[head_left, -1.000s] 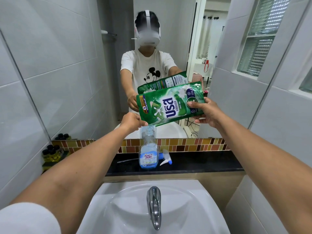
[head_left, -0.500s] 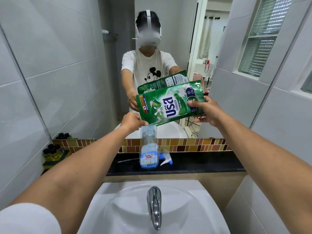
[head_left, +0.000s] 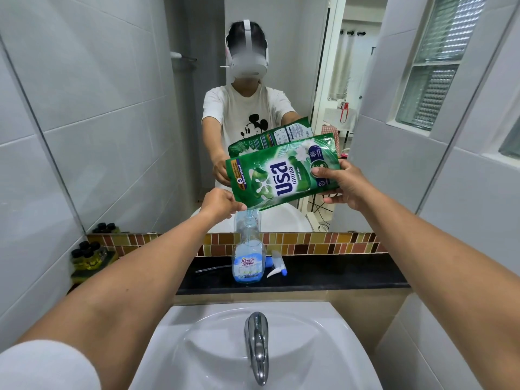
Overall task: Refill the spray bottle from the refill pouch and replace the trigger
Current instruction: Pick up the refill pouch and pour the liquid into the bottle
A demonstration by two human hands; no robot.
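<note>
A green refill pouch (head_left: 281, 178) is held tipped, its lower left corner over the open neck of a clear spray bottle (head_left: 248, 257) standing on the black ledge (head_left: 337, 274). Blue liquid fills the bottle's lower part. My left hand (head_left: 221, 204) pinches the pouch's low corner just above the bottle mouth. My right hand (head_left: 342, 184) grips the pouch's raised right end. The white and blue trigger head (head_left: 277, 267) lies on the ledge right of the bottle, its tube reaching left behind it.
A white basin (head_left: 323, 339) with a chrome tap (head_left: 256, 347) sits below the ledge. A mirror (head_left: 281, 80) fills the wall ahead above a strip of brown tiles. Small dark-capped yellow bottles (head_left: 88, 254) stand at the left wall.
The pouch and both hands have stayed nearly still over the bottle; the tilt looks about the same.
</note>
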